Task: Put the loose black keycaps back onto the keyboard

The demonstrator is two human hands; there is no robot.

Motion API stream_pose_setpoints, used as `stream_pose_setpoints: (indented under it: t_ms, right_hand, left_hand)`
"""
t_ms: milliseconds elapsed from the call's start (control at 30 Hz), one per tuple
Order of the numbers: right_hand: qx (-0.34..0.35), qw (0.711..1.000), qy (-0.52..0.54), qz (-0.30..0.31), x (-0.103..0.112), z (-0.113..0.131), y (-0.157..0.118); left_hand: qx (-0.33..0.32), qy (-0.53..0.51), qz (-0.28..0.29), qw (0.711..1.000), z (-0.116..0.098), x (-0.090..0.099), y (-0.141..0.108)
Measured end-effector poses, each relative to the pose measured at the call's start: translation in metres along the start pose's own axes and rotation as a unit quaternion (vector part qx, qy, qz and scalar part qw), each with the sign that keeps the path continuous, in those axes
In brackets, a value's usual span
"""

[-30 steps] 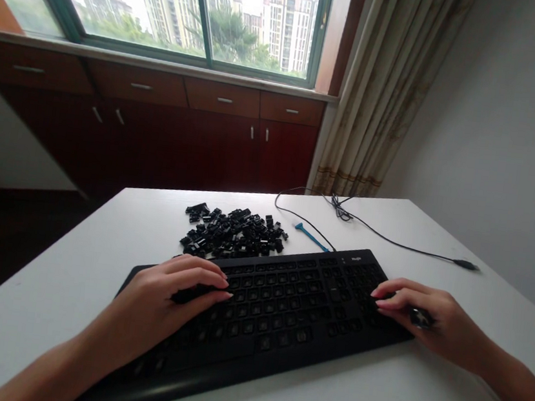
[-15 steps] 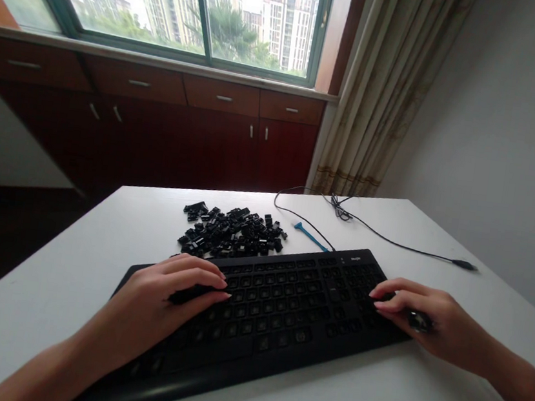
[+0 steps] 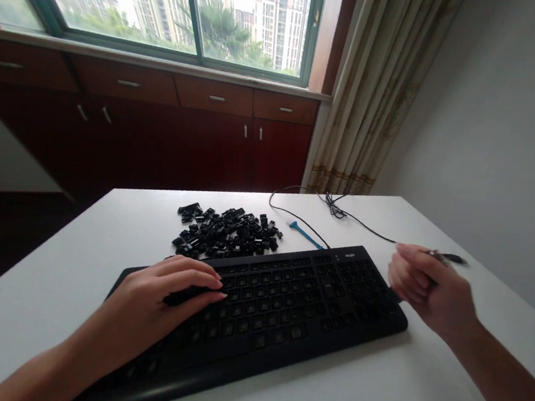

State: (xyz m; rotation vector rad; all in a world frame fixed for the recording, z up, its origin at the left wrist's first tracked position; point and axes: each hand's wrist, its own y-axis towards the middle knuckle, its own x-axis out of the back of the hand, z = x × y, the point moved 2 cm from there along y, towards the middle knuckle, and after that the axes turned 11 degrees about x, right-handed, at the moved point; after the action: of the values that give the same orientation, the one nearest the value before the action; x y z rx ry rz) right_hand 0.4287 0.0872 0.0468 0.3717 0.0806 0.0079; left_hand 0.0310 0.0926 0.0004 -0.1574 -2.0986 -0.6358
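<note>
A black keyboard (image 3: 277,319) lies at a slant on the white table, its key sockets bare of caps. My left hand (image 3: 158,298) rests on its left end, with the fingers stretched and the thumb apart from them. Off the keyboard's right end, my right hand (image 3: 432,289) is raised and closed round a slim dark tool (image 3: 437,255). The tool's shiny end sticks out above the hand and a dark tip shows below; its exact kind is unclear. Behind the keyboard lies a heap of black keycaps (image 3: 232,230).
A thin blue tool (image 3: 306,234) with a wider end lies behind the keyboard. The keyboard's black cable (image 3: 366,228) runs along the back of the white table (image 3: 23,287) to a plug at the right. Cabinets (image 3: 157,141), a window and a curtain (image 3: 363,95) stand beyond.
My right hand has lifted off the keyboard's right end and turned, moving right and up with the dark tool. My left hand stays on the keyboard. The view has shifted slightly.
</note>
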Motion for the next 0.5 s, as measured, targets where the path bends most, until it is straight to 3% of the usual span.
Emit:
stream_pose_setpoints:
  t_ms: [67, 200, 367, 500]
  right_hand:
    - [0.007, 0.999, 0.041, 0.009, -0.013, 0.009, 0.003]
    - [0.106, 0.991, 0.075, -0.022, -0.03, 0.017, 0.0]
    - [0.047, 0.998, 0.033, 0.034, -0.04, -0.007, -0.004]
    - [0.071, 0.995, 0.069, 0.006, -0.037, 0.007, -0.004]
  left_hand:
    - [-0.001, 0.001, 0.002, 1.0, 0.001, -0.001, 0.0]
    - [-0.004, -0.003, -0.002, 1.0, 0.0, 0.0, 0.0]
    - [-0.012, -0.011, 0.007, 1.0, -0.005, 0.001, 0.0]
    - [0.019, -0.037, -0.022, 0.999, -0.009, 0.01, 0.003]
